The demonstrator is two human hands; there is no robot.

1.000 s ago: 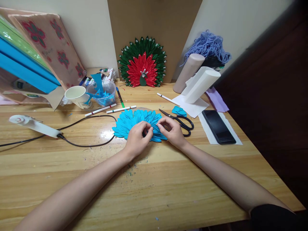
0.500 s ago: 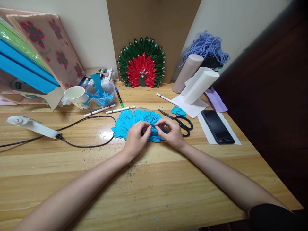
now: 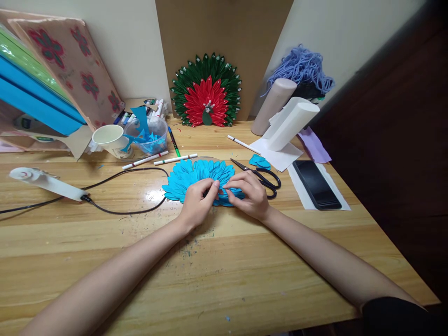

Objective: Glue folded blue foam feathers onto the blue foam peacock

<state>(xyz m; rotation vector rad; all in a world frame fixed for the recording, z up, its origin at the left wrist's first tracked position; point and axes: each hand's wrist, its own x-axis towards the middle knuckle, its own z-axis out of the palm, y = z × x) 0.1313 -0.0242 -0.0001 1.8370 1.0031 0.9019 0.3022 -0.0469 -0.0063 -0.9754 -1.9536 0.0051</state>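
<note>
A fan of blue paper petals (image 3: 191, 176) lies flat on the wooden table (image 3: 224, 261). My left hand (image 3: 198, 205) rests on its near edge, fingers curled, with thumb and forefinger pinching a blue petal. My right hand (image 3: 247, 195) lies over the fan's right side, its fingertips pressing down on the same petal beside the left fingers. The two hands almost touch at the fan's lower middle.
Black scissors (image 3: 261, 177) lie just right of my right hand. A phone (image 3: 317, 184) rests on white paper. Left are a glue gun (image 3: 45, 182) with its black cable (image 3: 122, 212), markers, a paper cup (image 3: 110, 139), a tub of blue scraps (image 3: 147, 135). A red-green fan (image 3: 206, 91) leans at the back.
Both hands have lowered onto the fan. The right hand's fingers, curled and raised before, now press flatter on the petals, and the left fingers have closed toward them.
</note>
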